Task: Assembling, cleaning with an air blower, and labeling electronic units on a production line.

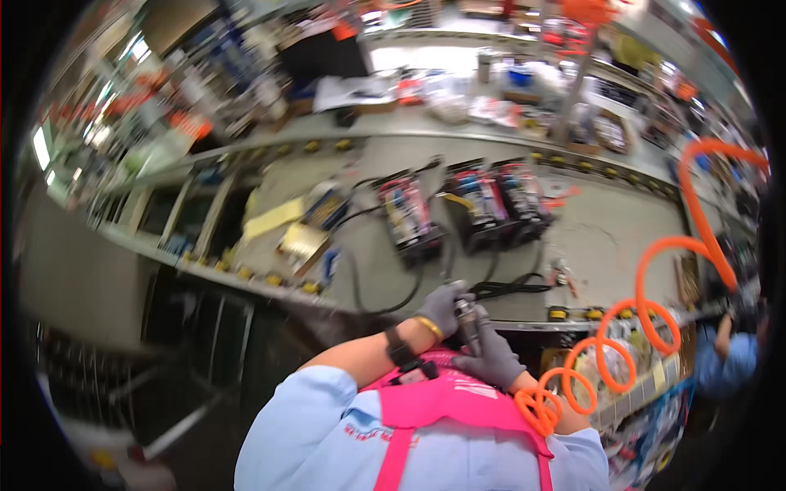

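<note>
Both hands, in grey gloves, are together in front of my chest at the near edge of the bench. My left hand [443,306] has its fingers closed about the upper end of a slim, dark cylindrical tool [467,321] with a metallic tip. Lower down, my right hand [494,353] is wrapped along the same tool. Beyond them on the bench lie three open black units with coloured wires: a left one [407,214], a middle one [477,203] and a right one [521,193]. A bundle of black cables [512,288] lies just past my hands.
An orange coiled hose [640,304] hangs down on the right to my right forearm. Left of the units are a yellow strip [274,219] and an open carton [303,245]. Roller rails [246,272] edge the bench. Another person's blue sleeve [727,364] shows at far right.
</note>
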`<state>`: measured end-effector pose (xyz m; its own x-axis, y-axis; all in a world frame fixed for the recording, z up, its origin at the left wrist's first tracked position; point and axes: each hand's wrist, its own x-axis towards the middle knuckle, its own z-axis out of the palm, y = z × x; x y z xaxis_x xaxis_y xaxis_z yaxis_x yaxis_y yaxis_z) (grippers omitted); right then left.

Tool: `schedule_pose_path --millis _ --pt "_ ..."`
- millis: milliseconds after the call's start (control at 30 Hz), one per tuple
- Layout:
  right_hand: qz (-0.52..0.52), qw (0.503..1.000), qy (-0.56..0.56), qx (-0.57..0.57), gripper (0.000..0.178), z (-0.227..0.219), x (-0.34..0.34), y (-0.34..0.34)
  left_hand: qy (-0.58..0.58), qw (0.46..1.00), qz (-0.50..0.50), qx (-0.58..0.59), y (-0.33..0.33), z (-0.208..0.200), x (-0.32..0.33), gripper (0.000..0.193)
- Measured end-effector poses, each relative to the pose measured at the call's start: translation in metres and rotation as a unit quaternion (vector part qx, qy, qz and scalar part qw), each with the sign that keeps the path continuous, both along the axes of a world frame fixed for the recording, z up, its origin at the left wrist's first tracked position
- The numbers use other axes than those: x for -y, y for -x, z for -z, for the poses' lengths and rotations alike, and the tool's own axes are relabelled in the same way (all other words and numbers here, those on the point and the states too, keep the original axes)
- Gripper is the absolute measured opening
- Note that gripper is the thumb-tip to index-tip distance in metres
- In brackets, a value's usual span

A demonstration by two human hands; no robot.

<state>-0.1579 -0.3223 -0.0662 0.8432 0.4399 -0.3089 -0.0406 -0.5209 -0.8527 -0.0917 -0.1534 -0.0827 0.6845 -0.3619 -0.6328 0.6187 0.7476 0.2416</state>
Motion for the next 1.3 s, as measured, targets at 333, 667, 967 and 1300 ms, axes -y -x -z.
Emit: schedule_pose_path --millis 333,667,967,1300 --pt "0.077 0.913 -0.322 -0.239 0.086 -0.021 -0.034 -0.013 -0.184 0.965 0.091 0.162 0.033 0.001 -0.203 0.026" --pt "0.184 0.935 -0.266 -0.143 0.093 -0.037 -0.106 -0.002 -0.809 0.56 0.161 0.081 -0.032 0.172 -0.46 0.03" --pt "0.268 0.936 -0.207 -0.101 0.091 -0.067 -0.143 -0.003 -0.816 0.382 0.4 0.166 -0.064 0.247 -0.49 0.039" --pt "0.272 0.933 -0.232 -0.032 0.094 -0.059 -0.171 -0.004 -0.756 0.399 0.444 0.269 -0.14 0.172 -0.409 0.045"
